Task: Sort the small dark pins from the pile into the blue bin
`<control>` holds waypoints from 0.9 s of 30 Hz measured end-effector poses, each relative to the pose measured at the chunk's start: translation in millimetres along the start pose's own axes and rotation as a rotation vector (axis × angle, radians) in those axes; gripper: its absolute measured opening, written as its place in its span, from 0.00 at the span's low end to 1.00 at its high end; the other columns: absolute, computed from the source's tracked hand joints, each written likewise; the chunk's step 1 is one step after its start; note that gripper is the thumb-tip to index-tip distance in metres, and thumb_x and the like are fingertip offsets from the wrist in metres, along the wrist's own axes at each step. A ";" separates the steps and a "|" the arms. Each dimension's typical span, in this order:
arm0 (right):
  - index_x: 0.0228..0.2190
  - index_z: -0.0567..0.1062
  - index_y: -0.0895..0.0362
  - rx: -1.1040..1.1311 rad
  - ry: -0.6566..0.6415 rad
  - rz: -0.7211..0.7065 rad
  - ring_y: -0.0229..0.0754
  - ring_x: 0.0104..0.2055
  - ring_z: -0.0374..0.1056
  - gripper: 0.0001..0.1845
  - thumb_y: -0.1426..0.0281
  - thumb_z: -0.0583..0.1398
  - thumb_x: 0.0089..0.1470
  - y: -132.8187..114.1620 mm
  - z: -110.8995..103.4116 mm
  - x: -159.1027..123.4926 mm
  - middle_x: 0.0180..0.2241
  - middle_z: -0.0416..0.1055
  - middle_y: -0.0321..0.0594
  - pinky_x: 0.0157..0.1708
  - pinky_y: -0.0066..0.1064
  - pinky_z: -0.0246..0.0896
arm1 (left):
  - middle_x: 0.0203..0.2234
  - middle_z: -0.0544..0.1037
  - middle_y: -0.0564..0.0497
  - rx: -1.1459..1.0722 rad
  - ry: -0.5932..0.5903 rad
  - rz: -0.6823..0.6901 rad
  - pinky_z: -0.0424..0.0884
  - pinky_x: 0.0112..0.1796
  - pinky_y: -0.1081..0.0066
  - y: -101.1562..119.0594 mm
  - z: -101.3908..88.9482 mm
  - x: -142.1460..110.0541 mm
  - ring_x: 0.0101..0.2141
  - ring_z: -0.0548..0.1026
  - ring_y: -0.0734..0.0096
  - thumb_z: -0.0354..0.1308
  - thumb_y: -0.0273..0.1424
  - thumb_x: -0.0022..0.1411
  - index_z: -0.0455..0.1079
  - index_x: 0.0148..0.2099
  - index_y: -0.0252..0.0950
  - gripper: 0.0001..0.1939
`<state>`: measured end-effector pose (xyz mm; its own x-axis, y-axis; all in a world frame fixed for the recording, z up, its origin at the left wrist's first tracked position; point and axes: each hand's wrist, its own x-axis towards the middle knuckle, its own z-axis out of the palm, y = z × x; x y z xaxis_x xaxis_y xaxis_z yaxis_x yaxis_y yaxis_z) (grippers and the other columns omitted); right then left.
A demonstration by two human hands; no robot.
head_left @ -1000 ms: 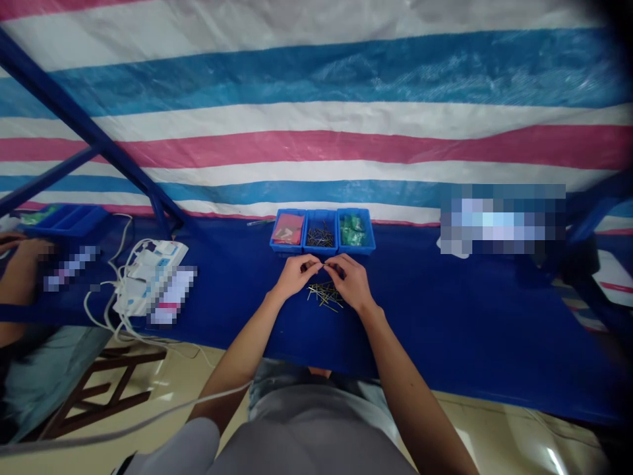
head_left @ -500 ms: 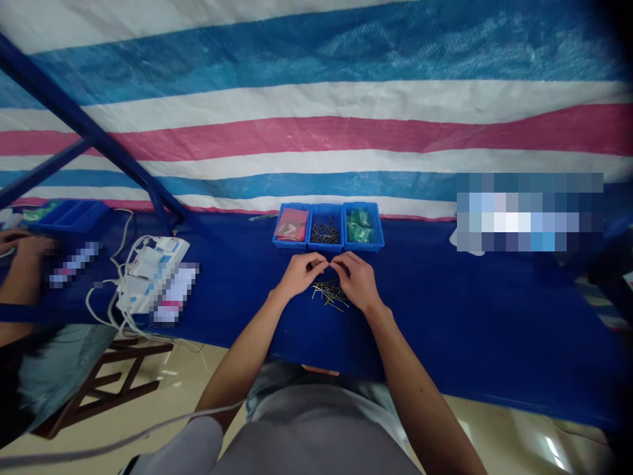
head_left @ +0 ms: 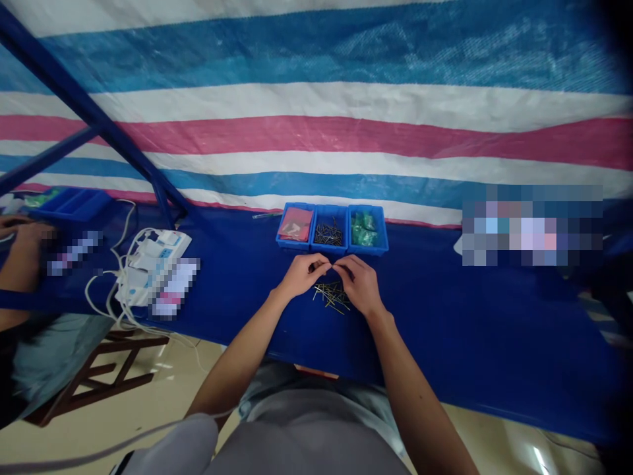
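Observation:
My left hand and my right hand meet at the fingertips, each closed in a pinch. Whatever sits between the fingers is too small to make out. Just below them, on the blue table, lies a loose pile of thin, gold-coloured metal pins or nails. Beyond my hands three blue bins stand side by side. The left bin contains pink material with small pale pieces on it. Dark screws or nails fill the middle one. In the right bin are green plastic packets.
A white power strip with tangled cables lies on the left of the blue table. Farther left are a blue divided tray and another person's hand. A blue metal frame rises there. Striped sheeting hangs behind.
The view has shifted slightly. My hands keep nearly the same pinched pose above the pile, with fingertips still close together.

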<state>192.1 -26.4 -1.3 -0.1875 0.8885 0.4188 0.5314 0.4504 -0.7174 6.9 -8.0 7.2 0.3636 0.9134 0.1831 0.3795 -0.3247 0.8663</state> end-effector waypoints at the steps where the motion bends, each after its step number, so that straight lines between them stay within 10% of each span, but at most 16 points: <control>1: 0.35 0.77 0.53 -0.004 -0.006 0.004 0.44 0.37 0.70 0.13 0.64 0.54 0.66 -0.2 0.1 -0.3 0.35 0.75 0.42 0.38 0.34 0.64 | 0.26 0.79 0.51 0.001 0.004 -0.002 0.64 0.30 0.75 -0.1 0.2 -0.1 0.26 0.74 0.72 0.55 0.40 0.67 0.75 0.38 0.34 0.15; 27: 0.40 0.78 0.53 -0.018 0.013 0.009 0.42 0.36 0.70 0.10 0.64 0.58 0.64 1.6 1.0 -1.8 0.38 0.75 0.41 0.36 0.33 0.65 | 0.25 0.77 0.52 -0.034 0.009 -0.013 0.61 0.27 0.77 1.6 -2.2 -1.5 0.23 0.68 0.77 0.54 0.41 0.68 0.74 0.39 0.32 0.16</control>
<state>192.5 -27.2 -3.8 -0.1721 0.8913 0.4194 0.5476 0.4405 -0.7114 5.1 -9.4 9.3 0.3512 0.9197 0.1757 0.3547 -0.3043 0.8841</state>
